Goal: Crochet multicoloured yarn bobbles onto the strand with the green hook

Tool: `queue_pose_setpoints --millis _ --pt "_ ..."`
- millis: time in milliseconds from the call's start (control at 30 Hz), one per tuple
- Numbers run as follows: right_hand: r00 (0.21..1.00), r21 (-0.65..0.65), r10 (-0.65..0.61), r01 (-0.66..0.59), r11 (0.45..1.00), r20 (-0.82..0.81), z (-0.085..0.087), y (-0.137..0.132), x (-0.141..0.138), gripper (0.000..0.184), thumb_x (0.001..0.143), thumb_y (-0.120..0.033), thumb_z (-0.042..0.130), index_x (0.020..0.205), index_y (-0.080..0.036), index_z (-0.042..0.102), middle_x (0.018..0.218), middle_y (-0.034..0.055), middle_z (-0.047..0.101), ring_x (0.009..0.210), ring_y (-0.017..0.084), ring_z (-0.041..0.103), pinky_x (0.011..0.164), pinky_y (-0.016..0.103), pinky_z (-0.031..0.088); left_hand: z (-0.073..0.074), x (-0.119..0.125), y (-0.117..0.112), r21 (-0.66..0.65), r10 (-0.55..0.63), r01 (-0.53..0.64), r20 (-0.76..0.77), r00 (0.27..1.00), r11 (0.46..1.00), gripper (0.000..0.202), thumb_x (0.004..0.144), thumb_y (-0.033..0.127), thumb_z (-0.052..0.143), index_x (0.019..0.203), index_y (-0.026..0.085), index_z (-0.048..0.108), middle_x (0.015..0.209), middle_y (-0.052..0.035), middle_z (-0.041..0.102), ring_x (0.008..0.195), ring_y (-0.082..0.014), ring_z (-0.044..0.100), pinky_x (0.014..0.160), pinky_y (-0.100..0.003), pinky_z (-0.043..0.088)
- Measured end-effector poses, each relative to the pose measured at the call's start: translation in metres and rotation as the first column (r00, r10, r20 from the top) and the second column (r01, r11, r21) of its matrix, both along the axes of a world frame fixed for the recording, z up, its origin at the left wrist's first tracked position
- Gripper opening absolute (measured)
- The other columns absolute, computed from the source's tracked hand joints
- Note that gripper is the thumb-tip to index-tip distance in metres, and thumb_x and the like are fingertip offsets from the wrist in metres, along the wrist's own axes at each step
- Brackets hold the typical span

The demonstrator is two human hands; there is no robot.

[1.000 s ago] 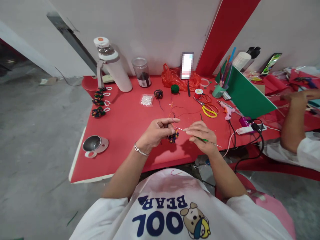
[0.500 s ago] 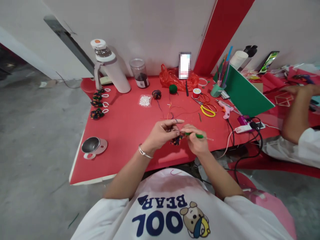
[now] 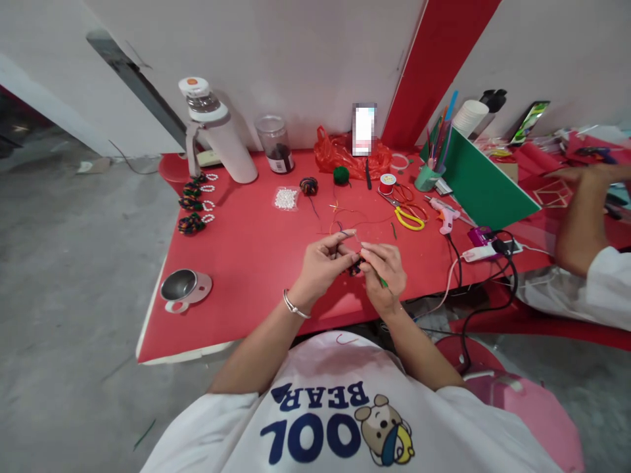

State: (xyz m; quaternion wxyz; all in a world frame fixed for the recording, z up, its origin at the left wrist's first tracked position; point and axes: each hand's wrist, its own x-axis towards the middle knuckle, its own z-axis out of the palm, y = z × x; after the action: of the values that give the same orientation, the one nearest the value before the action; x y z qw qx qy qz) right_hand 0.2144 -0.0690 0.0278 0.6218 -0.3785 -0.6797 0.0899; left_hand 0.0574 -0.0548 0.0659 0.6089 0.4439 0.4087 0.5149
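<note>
Fingers of the left hand: they are pinching the multicoloured yarn piece with the thumb, while the index finger is pointing forward with a thread crossing it, probably to give this thread some tension.
Fingers of the right hand: they are closing around the green-handled tool, like around a pen, I think for fine control; the tip is hiding between the hands, so I cannot tell where it is touching.
Yarn piece: it is sitting between both hands, above the front part of the red desk, mostly hiding behind the fingers.
Yarn balls: a dark multicoloured ball and a green ball are lying beyond the hands, seemingly so that yarn can run freely.
Beads: a packet of white beads is lying beside the dark ball.
Cutting side: yellow-handled scissors and a red spool are lying to the right, perhaps for easy reach.
Left edge: yarn bundles with bead loops are forming a row, maybe for easy counting; a cup is standing nearer the person.
Back: a phone is standing upright by a red plastic bag, facing the person, likely for viewing.
Far right: behind a green board, another person's arm is resting.
</note>
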Motion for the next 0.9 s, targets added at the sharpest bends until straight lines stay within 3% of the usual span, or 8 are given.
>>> queue_pose_setpoints --millis 100,233,333,433,733,833,900 --pt "0.964 -0.157 0.214 -0.239 0.958 -0.157 -0.002 0.009 0.006 0.022 0.096 -0.044 0.063 0.105 -0.031 0.078 0.101 0.0053 0.080 0.095 0.023 0.071 0.090 0.045 0.057 0.005 -0.011 0.003 -0.061 -0.132 0.135 0.060 0.989 0.989 0.056 0.062 0.025 0.091 0.114 0.011 0.076 0.072 -0.0022 0.070 0.065 -0.0117 0.063 0.066 -0.025 0.051" --pt "0.801 -0.357 0.502 -0.597 0.719 -0.327 0.007 0.031 0.031 0.027 0.094 -0.051 0.064 0.096 -0.029 0.079 0.093 0.0045 0.080 0.085 0.022 0.072 0.082 0.041 0.059 0.011 -0.026 0.005 -0.095 -0.193 0.191 -0.017 0.981 0.977 0.053 0.062 0.021 0.090 0.113 0.012 0.078 0.080 -0.0055 0.074 0.071 -0.0136 0.066 0.067 -0.026 0.053" --pt "0.721 -0.443 0.619 -0.686 0.577 -0.311 0.021 0.041 0.049 0.021 0.093 -0.044 0.068 0.095 -0.026 0.079 0.096 0.0055 0.080 0.094 0.022 0.074 0.089 0.039 0.058 0.010 -0.028 0.004 -0.071 -0.177 0.170 -0.109 0.978 0.983 0.050 0.063 0.019 0.087 0.112 0.011 0.078 0.079 -0.0060 0.074 0.069 -0.0130 0.065 0.065 -0.025 0.052" --pt "0.700 -0.525 0.664 -0.682 0.509 -0.265 0.035 0.044 0.058 0.020 0.095 -0.040 0.066 0.096 -0.024 0.078 0.100 0.0067 0.080 0.100 0.022 0.074 0.093 0.038 0.057 0.007 -0.025 0.004 -0.023 -0.133 0.131 -0.195 0.972 0.991 0.047 0.066 0.020 0.083 0.112 0.010 0.078 0.079 -0.0065 0.075 0.066 -0.0124 0.064 0.065 -0.025 0.051" --pt "0.765 -0.585 0.638 -0.558 0.589 -0.087 0.047 0.038 0.057 0.020 0.096 -0.038 0.065 0.095 -0.023 0.077 0.102 0.0063 0.080 0.097 0.020 0.075 0.091 0.034 0.057 -0.001 -0.021 0.008 0.087 -0.011 0.049 -0.395 0.919 0.995 0.041 0.071 0.023 0.074 0.110 0.011 0.079 0.074 -0.0050 0.074 0.053 -0.0083 0.052 0.052 -0.022 0.041" --pt "0.780 -0.552 0.626 -0.523 0.649 -0.003 0.047 0.037 0.055 0.018 0.097 -0.035 0.063 0.098 -0.024 0.077 0.105 0.0057 0.080 0.099 0.020 0.075 0.091 0.034 0.057 0.000 -0.021 0.008 0.093 0.003 0.039 -0.420 0.908 0.995 0.038 0.071 0.022 0.073 0.107 0.012 0.080 0.072 -0.0034 0.073 0.050 -0.0068 0.046 0.050 -0.021 0.038" --pt "0.791 -0.495 0.604 -0.488 0.719 0.097 0.045 0.035 0.053 0.017 0.098 -0.031 0.061 0.102 -0.024 0.076 0.107 0.0057 0.079 0.101 0.019 0.075 0.092 0.034 0.058 0.001 -0.021 0.008 0.080 0.019 0.015 -0.404 0.914 0.997 0.037 0.070 0.022 0.075 0.105 0.011 0.080 0.071 -0.0031 0.072 0.050 -0.0068 0.046 0.049 -0.021 0.037"
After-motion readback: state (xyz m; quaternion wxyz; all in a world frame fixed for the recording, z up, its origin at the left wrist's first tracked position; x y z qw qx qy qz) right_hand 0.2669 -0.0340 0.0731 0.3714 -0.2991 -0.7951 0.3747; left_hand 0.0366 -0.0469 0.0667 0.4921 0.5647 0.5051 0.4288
